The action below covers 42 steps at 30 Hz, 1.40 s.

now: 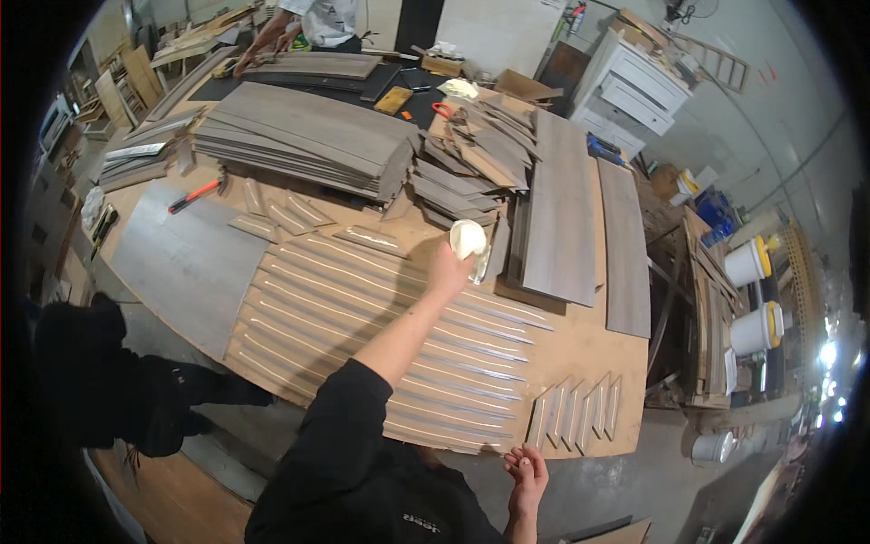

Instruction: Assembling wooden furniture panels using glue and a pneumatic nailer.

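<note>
My left hand [446, 270] reaches across the middle of the table, its fingers wrapped round a cream-white glue bottle [468, 238] seen end on. Beneath that arm lie several long grey wood-look strips [362, 326] side by side, each with a white bead of glue along it. Short angle-cut strips [575, 412], also lined with glue, lie at the near right. Beside them, at the table's front edge, my right hand [527, 476] hangs with loosely curled fingers and nothing visible in it. One short glued piece [372, 240] lies apart, just left of the bottle.
Stacked grey boards [308, 136] and a pile of offcuts [462, 181] fill the far side. Long panels [562, 208] lie at right. A red-handled hammer [195, 193] rests by a grey sheet [181, 263]. A co-worker [322, 23] works beyond; a dark-clothed person [118, 372] stands left.
</note>
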Motion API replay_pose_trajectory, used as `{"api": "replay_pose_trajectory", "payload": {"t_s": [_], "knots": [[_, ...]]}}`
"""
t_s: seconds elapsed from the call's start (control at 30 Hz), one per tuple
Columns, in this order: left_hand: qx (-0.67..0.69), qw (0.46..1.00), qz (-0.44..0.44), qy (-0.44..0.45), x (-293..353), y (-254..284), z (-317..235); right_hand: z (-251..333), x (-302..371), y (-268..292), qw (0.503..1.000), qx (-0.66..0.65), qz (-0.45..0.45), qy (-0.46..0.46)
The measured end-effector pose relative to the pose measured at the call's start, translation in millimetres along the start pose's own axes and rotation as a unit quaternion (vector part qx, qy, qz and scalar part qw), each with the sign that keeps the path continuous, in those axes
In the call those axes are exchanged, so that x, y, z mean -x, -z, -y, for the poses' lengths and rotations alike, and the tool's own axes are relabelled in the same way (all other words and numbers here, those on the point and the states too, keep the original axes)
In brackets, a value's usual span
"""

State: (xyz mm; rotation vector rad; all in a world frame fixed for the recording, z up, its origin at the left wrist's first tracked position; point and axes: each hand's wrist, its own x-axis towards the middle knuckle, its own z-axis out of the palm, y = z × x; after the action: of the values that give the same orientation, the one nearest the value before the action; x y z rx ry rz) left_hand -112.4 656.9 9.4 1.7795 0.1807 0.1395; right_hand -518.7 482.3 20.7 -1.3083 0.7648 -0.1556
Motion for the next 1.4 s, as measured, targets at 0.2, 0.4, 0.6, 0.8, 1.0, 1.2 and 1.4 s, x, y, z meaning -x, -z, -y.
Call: {"api": "replay_pose_trajectory", "payload": {"t_s": [0.2, 0.4, 0.6, 0.8, 1.0, 1.2, 1.4], "knots": [[-0.209, 0.964, 0.025, -0.162, -3, -27, 53, 4, 14, 5, 1.000, 0.005, -0.016, 0.008], [0.039, 0.991, 0.125, 0.002, 72, 56, 15, -2, 8, 12, 0.999, 0.015, 0.035, 0.025], [0.060, 0.968, 0.228, 0.088, 252, 84, 35, -6, -3, 34, 0.994, 0.046, 0.091, 0.040], [0.057, 0.948, 0.312, 0.030, 420, 16, 25, -23, -21, 118, 0.986, 0.026, 0.163, 0.036], [0.030, 0.937, 0.347, -0.002, 508, -84, -18, -3, -22, 227, 0.990, 0.017, 0.139, 0.030], [0.080, 0.917, 0.389, 0.048, 548, -184, -49, 43, -43, 314, 0.978, -0.029, 0.160, 0.133], [0.033, 0.885, 0.463, 0.034, 542, -283, -62, 85, -104, 400, 0.965, 0.002, 0.106, 0.238]]}}
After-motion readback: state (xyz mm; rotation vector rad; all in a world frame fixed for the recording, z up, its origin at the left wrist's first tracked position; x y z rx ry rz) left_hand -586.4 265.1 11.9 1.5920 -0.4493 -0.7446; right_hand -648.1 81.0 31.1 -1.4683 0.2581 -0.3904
